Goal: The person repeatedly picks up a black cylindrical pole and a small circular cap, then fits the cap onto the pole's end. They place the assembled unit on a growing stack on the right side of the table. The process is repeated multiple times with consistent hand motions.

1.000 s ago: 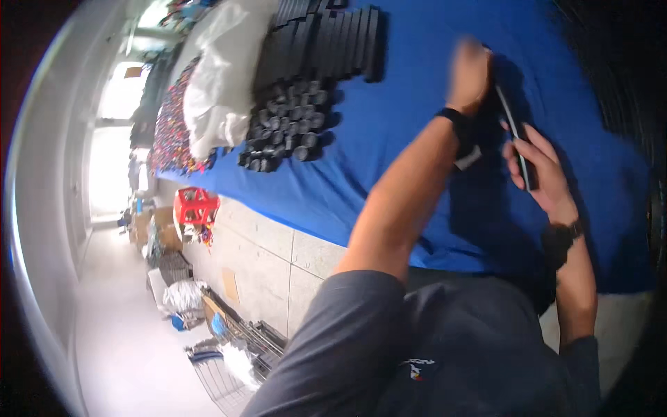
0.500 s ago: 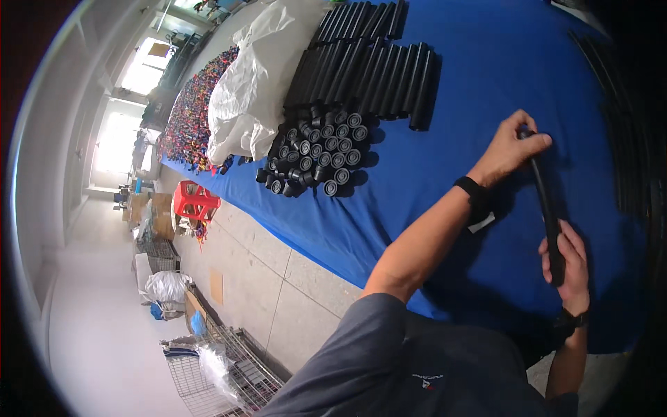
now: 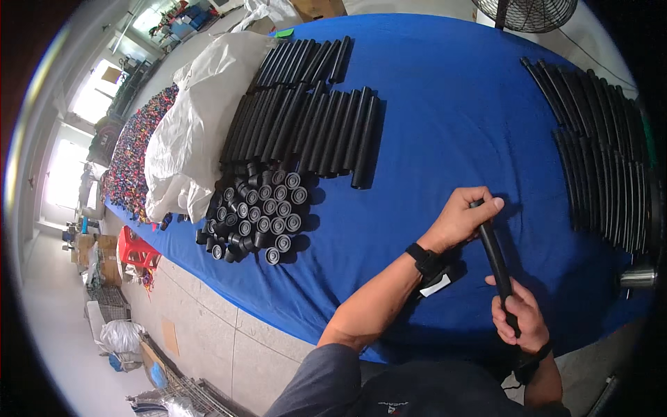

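Note:
A black tube [image 3: 495, 258] slants between my two hands above the blue cloth. My left hand [image 3: 464, 217] pinches its far end between thumb and fingers; whether a cap sits in that end is hidden. Lower down, my right hand [image 3: 521, 314] wraps its fingers around the near end. To the left of my hands lies a heap of round black caps [image 3: 264, 217], many with their ringed faces up. Behind them, black tubes [image 3: 306, 132] are laid side by side in two rows. More black tubes [image 3: 597, 153] lie in rows at the right.
A white plastic sack [image 3: 198, 125] lies left of the tubes, beside a pile of small multicoloured pieces [image 3: 142, 153]. A white label [image 3: 435, 285] rests near my left wrist. A fan [image 3: 531, 12] stands past the far edge; a metal cylinder [image 3: 638, 279] sits at right. A red stool [image 3: 137, 248] is on the floor.
My view has shifted, bringing the fan and more of the right-hand tubes into sight. The right hand's fingers have closed further around the tube; the left hand still grips the far end.

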The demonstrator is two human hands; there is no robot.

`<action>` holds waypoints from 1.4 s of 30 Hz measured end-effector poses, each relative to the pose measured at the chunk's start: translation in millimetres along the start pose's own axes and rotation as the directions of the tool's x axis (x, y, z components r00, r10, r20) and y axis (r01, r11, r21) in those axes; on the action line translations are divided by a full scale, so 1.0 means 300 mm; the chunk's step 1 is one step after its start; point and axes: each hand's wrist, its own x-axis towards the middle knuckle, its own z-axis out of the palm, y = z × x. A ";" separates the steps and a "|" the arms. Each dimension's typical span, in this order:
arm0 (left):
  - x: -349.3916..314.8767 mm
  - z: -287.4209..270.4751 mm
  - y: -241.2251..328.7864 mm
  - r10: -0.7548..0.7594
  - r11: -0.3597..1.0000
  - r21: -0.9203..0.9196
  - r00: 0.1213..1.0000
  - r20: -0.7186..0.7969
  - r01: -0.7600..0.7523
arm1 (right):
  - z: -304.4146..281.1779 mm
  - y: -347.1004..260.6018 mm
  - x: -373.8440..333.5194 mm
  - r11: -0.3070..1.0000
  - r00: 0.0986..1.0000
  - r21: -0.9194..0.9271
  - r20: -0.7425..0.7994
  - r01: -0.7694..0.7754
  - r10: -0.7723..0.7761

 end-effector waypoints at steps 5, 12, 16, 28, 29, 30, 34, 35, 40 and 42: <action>0.011 -0.004 -0.012 0.101 0.991 0.087 0.995 -0.028 -0.098 | 0.011 -0.029 0.023 0.997 0.995 -0.051 -0.089 -0.058 0.053; 0.005 -0.002 -0.031 0.191 0.967 0.189 0.977 -0.099 -0.170 | 0.026 -0.030 0.033 0.975 0.978 -0.198 -0.200 -0.098 0.058; -0.015 -0.021 -0.017 0.150 0.982 0.133 0.985 -0.085 -0.138 | 0.014 -0.031 0.047 0.959 0.983 -0.277 -0.183 -0.062 0.011; 0.021 -0.024 0.004 0.171 0.966 0.231 0.958 -0.229 -0.118 | -0.076 -0.072 0.053 0.994 0.990 0.026 0.089 -0.110 0.107; 0.023 -0.045 -0.013 0.212 0.962 0.225 0.942 -0.261 -0.154 | -0.065 -0.083 0.070 0.991 0.990 -0.055 0.066 -0.122 0.125; 0.029 -0.047 -0.017 0.208 0.970 0.180 0.940 -0.271 -0.163 | -0.066 -0.087 0.077 0.993 0.990 -0.044 0.089 -0.107 0.111; 0.031 -0.016 -0.031 0.228 0.971 0.124 0.947 -0.225 -0.204 | -0.093 -0.061 0.057 0.998 0.995 -0.057 0.098 -0.024 0.030; 0.036 -0.008 -0.037 0.223 0.973 0.106 0.953 -0.205 -0.205 | -0.092 -0.061 0.046 0.999 0.996 -0.049 0.091 -0.017 0.021; 0.020 -0.053 -0.078 0.254 0.966 0.107 0.944 -0.210 -0.236 | -0.093 -0.049 0.040 0.997 0.995 -0.076 0.102 -0.002 0.010; 0.019 -0.039 -0.064 0.216 0.974 0.117 0.951 -0.222 -0.194 | -0.090 -0.056 0.037 0.965 0.998 -0.255 0.044 0.064 -0.054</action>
